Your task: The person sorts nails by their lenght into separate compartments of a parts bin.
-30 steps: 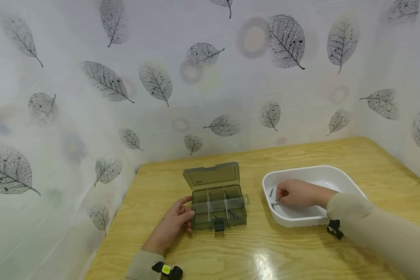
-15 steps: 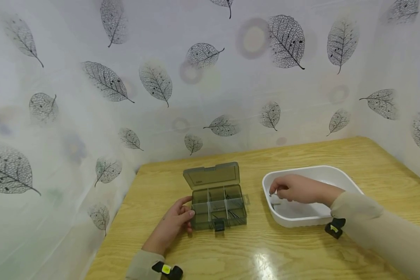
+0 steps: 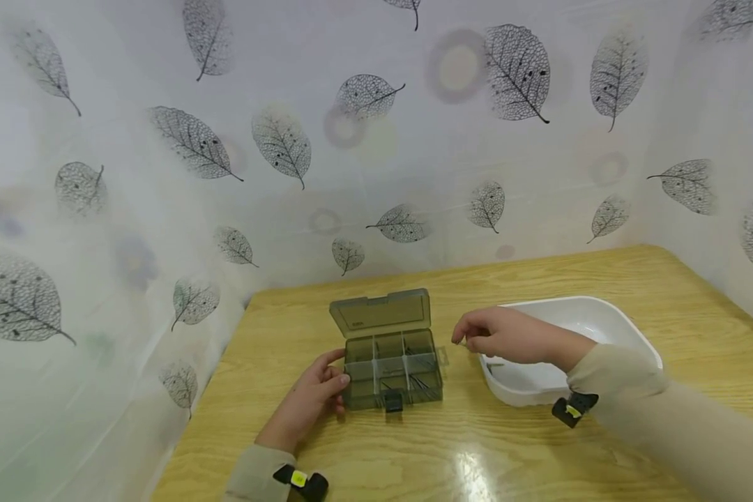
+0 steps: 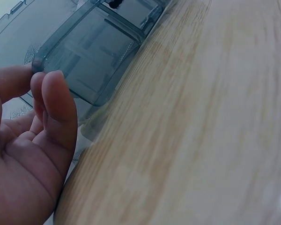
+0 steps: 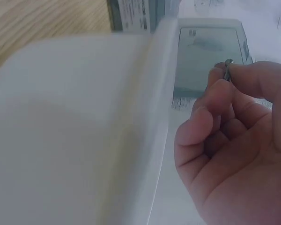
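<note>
A smoky see-through compartment box (image 3: 362, 401) stands on the table with its lid (image 3: 385, 314) raised at the back. Dark slender screws or nails lie in several of its compartments. My left hand (image 3: 314, 387) grips the box's left side, the thumb at the edge; in the left wrist view the fingertips (image 4: 56, 89) meet its corner. Over the left rim of a white tray (image 3: 583, 321), my right hand (image 3: 508, 336) pinches a small metal screw (image 5: 227, 69) between thumb and fingers. Another screw (image 3: 494, 366) lies inside the tray at its left end.
The wooden table (image 3: 376, 453) meets a pale curtain with leaf prints (image 3: 401, 153) at the back and sides. A strip of bare wood separates box and tray. A clear catch tab (image 3: 442, 355) sticks out at the box's right side.
My right hand has lifted a screw from the tray's left end and moved left past the rim, toward the box. The left hand keeps its place on the box.
</note>
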The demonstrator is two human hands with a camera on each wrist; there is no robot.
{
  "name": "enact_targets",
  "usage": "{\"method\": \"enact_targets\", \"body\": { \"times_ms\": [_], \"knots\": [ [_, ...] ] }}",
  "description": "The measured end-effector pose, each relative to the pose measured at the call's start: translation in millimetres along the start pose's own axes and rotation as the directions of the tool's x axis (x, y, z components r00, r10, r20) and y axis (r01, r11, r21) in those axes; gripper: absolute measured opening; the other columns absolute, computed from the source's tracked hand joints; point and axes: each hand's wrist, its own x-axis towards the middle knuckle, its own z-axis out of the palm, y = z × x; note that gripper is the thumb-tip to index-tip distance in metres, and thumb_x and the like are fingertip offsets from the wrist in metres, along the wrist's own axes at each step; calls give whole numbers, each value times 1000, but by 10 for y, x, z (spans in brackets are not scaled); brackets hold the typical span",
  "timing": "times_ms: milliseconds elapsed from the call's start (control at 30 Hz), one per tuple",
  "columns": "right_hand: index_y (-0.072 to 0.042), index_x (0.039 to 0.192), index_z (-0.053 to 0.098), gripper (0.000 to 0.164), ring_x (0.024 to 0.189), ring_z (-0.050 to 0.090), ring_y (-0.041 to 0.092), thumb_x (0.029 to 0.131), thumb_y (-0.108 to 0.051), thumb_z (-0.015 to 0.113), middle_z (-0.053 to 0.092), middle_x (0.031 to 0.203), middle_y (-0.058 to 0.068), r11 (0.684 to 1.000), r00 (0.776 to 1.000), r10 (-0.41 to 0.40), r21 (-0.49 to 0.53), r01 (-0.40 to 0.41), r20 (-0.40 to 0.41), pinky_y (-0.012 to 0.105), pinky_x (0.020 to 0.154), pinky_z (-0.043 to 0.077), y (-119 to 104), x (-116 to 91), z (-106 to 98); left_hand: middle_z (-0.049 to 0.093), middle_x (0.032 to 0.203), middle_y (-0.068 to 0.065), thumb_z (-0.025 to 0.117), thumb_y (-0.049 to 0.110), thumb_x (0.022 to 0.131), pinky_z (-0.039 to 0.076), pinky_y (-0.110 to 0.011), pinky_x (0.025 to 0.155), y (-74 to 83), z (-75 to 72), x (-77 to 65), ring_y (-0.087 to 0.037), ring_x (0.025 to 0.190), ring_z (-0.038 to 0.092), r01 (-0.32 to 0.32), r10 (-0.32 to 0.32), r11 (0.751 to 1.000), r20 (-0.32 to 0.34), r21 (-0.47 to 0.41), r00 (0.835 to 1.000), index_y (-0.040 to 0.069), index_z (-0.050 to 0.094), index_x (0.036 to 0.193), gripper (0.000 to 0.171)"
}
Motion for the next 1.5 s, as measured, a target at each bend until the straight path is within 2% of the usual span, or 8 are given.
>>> {"method": "enact_targets", "body": {
  "times_ms": [200, 467, 767, 867, 967, 1133, 1267, 1500],
  "knots": [
    [-16, 119, 68, 20, 82, 61, 21, 104, -14, 55, 69, 103, 0, 998, 998, -68, -5, 68, 8, 39, 69, 51, -147, 147, 164, 52, 108, -14, 58, 16, 105, 55, -37, 69, 13, -1, 3, -20, 78, 55, -3, 3, 1000, 3, 4, 1000, 9, 29, 157, 60],
    [-14, 122, 69, 23, 102, 64, 16, 105, -17, 55, 67, 118, 1, 990, 990, -137, 17, 137, 39, 38, 81, 53, -307, 375, 381, 51, 107, -14, 57, 15, 105, 55, -36, 69, 19, -4, -4, -20, 79, 54, -8, 8, 1000, 2, 8, 1000, 9, 29, 157, 59],
    [-18, 118, 71, 22, 87, 61, 8, 101, -17, 57, 70, 109, -6, 980, 982, -184, -74, 186, 34, 35, 78, 52, -489, 658, 612, 52, 105, -13, 59, 17, 105, 56, -36, 68, 8, -11, 15, -20, 78, 55, -17, 17, 1000, 4, 10, 1000, 8, 29, 157, 61],
    [-17, 118, 72, 23, 82, 58, 8, 101, -16, 57, 67, 103, -9, 976, 979, -200, -73, 203, 49, 33, 76, 50, -584, 739, 675, 52, 105, -13, 59, 17, 105, 56, -37, 69, 4, -17, 22, -20, 78, 55, -19, 19, 1000, 6, 16, 1000, 8, 29, 157, 61],
    [-17, 117, 72, 22, 77, 55, 9, 101, -13, 57, 66, 96, -8, 977, 977, -203, -58, 207, 61, 32, 73, 48, -663, 812, 739, 52, 105, -13, 59, 18, 105, 56, -37, 69, 1, -21, 20, -20, 78, 55, -17, 17, 1000, 10, 17, 1000, 8, 29, 157, 61],
    [-13, 117, 71, 23, 76, 56, 9, 101, -11, 56, 69, 105, -4, 982, 981, -184, -24, 186, 56, 31, 72, 48, -734, 903, 850, 51, 106, -12, 60, 21, 104, 56, -36, 70, 0, -28, 10, -20, 79, 55, -10, 10, 1000, 14, 10, 1000, 9, 29, 157, 63],
    [-12, 119, 71, 23, 81, 59, 10, 101, -12, 57, 69, 114, 1, 983, 982, -183, -7, 184, 45, 32, 73, 50, -726, 935, 912, 52, 105, -12, 60, 21, 104, 56, -36, 70, -2, -25, 10, -19, 79, 55, -14, 14, 1000, 15, 12, 1000, 9, 29, 157, 63],
    [-14, 119, 72, 22, 96, 63, 9, 100, -17, 61, 70, 114, -4, 986, 987, -162, -44, 162, 16, 35, 84, 52, -668, 864, 835, 52, 107, -13, 58, 18, 105, 56, -35, 70, 45, 5, -9, -19, 79, 55, -8, 7, 1000, 22, 21, 1000, 8, 27, 158, 61]
  ]
}}
